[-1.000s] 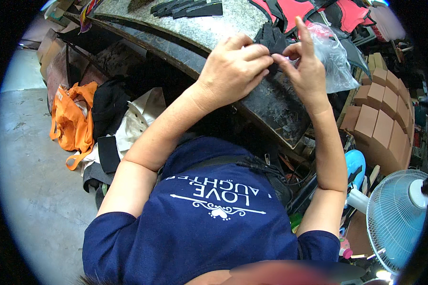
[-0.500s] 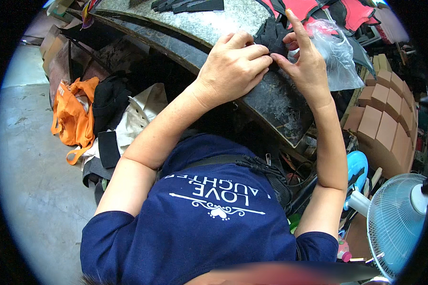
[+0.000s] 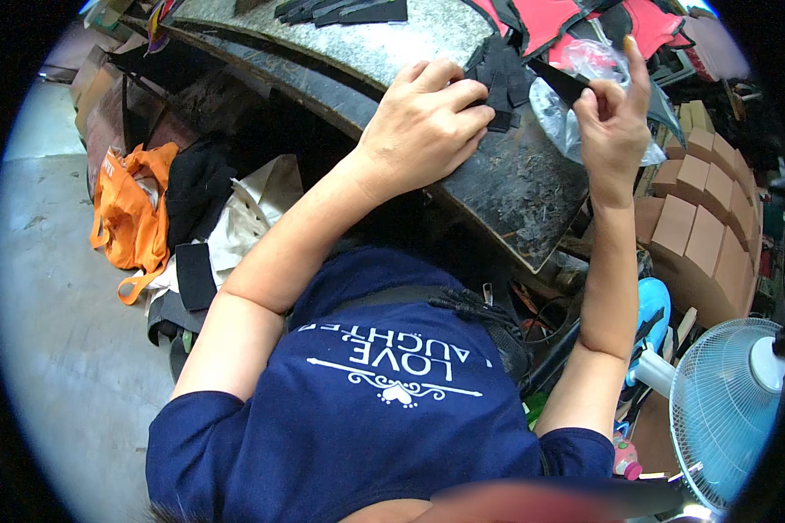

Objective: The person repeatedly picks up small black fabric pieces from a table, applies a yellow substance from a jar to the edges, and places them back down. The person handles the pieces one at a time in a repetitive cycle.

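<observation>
My left hand (image 3: 427, 122) is curled at the table edge, fingers bent against a small pile of black fabric strips (image 3: 503, 80). Its fingertips are partly hidden. To the right, my right hand (image 3: 615, 131) pinches one dark, flat strip (image 3: 560, 83) between thumb and fingers, with the index finger pointing up. Behind this hand lies a crumpled clear plastic bag (image 3: 549, 122). The worktable (image 3: 532, 205) has a dark, worn corner under and in front of the strips.
More black strips (image 3: 349, 12) lie on the light grey sheet (image 3: 366, 52). Pink-and-black fabric pieces (image 3: 549, 22) are at the far right. Brown boxes (image 3: 698, 235) and a blue fan (image 3: 728, 410) stand at right. An orange bag (image 3: 135, 209) hangs at left.
My right hand has moved right, away from my left hand, drawing a dark strip with it. My left hand has stayed nearly in place by the pile.
</observation>
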Demonstrator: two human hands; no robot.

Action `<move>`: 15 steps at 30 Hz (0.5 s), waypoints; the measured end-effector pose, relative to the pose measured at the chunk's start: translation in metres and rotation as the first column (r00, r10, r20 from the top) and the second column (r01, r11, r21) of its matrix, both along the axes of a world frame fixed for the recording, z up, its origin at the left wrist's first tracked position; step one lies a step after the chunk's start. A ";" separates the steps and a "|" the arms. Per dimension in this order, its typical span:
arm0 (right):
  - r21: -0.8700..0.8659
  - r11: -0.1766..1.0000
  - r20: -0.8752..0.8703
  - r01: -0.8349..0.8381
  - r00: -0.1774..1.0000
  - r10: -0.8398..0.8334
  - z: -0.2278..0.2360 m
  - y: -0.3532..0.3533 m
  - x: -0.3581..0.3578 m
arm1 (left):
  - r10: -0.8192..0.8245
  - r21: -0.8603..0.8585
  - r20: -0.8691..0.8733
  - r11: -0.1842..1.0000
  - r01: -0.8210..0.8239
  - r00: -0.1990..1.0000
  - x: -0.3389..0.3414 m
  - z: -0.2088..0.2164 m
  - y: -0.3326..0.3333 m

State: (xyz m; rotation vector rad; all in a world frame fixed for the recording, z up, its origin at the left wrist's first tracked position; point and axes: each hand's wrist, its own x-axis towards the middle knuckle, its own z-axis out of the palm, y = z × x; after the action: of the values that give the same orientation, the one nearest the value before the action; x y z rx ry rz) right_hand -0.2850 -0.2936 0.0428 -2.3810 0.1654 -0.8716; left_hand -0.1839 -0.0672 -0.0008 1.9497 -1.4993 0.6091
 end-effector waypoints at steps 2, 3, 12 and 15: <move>0.343 0.932 0.059 -0.120 0.993 0.106 0.007 -0.003 -0.009 | 0.004 -0.020 0.010 1.000 -0.004 1.000 0.001 0.002 -0.001; 0.433 0.891 0.063 -0.134 0.991 0.119 0.009 -0.002 -0.013 | 0.011 -0.045 0.015 0.999 -0.010 1.000 0.000 0.003 -0.001; 0.794 0.583 -0.028 -0.171 0.948 0.316 0.016 0.064 -0.042 | -0.418 -0.434 -0.886 0.900 -0.042 0.198 -0.029 0.019 0.002; 0.733 0.660 -0.074 -0.168 0.943 0.323 0.014 0.075 -0.044 | -0.454 -0.455 -0.891 0.889 -0.062 0.024 -0.025 0.021 0.005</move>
State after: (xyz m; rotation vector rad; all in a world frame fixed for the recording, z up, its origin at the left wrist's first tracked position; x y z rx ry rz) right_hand -0.3290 -0.2189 0.0569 -1.6693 0.2083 -0.3252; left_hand -0.2086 -0.0619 0.0202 1.1459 -0.5353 -0.6087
